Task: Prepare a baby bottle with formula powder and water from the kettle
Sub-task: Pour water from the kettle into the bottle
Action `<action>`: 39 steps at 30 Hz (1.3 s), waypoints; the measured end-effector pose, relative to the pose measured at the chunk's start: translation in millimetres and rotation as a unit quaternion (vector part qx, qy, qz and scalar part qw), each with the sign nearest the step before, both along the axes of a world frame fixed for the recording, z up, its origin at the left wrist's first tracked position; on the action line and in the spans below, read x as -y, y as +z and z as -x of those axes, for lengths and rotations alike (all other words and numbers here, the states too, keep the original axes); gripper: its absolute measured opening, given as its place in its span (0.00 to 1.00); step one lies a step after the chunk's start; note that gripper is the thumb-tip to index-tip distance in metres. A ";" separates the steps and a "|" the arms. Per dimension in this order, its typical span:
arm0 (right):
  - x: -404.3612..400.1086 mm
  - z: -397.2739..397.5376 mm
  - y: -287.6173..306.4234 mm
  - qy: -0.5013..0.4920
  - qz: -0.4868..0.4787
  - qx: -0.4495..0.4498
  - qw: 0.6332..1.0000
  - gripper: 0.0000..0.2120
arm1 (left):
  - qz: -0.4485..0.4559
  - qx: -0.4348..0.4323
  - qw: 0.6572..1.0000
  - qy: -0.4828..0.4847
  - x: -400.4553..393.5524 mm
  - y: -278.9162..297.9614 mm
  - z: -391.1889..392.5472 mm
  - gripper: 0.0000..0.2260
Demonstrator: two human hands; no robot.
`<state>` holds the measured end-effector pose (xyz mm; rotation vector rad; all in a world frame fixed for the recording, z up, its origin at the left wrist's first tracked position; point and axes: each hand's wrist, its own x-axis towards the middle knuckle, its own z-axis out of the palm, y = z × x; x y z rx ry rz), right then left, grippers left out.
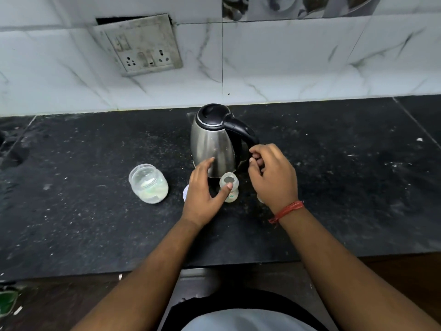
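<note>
A steel kettle [212,142] with a black lid and handle stands on the black counter [95,223]. Just in front of it stands a small clear baby bottle [229,188], open at the top. My left hand [201,195] lies beside the bottle with straight fingers; its thumb touches the bottle's neck and its fingertip reaches the kettle's body. My right hand [272,174] is at the lower part of the kettle's handle, fingers curled round it. To the left, an open glass jar [149,183] holds white powder.
A white round lid [185,192] peeks out from under my left hand. A small pale object [260,199] is half hidden by my right wrist. A socket plate [143,46] hangs on the tiled wall. The counter's front edge runs just below my forearms.
</note>
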<state>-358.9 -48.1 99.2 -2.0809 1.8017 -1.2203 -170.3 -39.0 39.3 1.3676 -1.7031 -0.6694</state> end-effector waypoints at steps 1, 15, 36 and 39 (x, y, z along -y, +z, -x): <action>2.4 5.7 -1.6 -0.005 -0.002 0.013 1.000 0.10 | -0.010 -0.001 1.000 0.005 -0.2 -4.9 3.5 0.34; 60.0 23.6 -13.3 0.040 -0.177 0.171 0.968 0.21 | -0.110 -0.018 0.994 0.006 10.3 -39.5 31.4 0.25; 88.4 3.6 -22.0 0.136 -0.255 0.342 0.894 0.12 | -0.061 -0.057 0.994 0.063 4.3 0.3 -5.1 0.17; 84.9 -2.5 -23.1 0.122 -0.247 0.358 0.892 0.13 | -0.041 -0.078 0.993 0.076 8.7 7.6 -18.1 0.18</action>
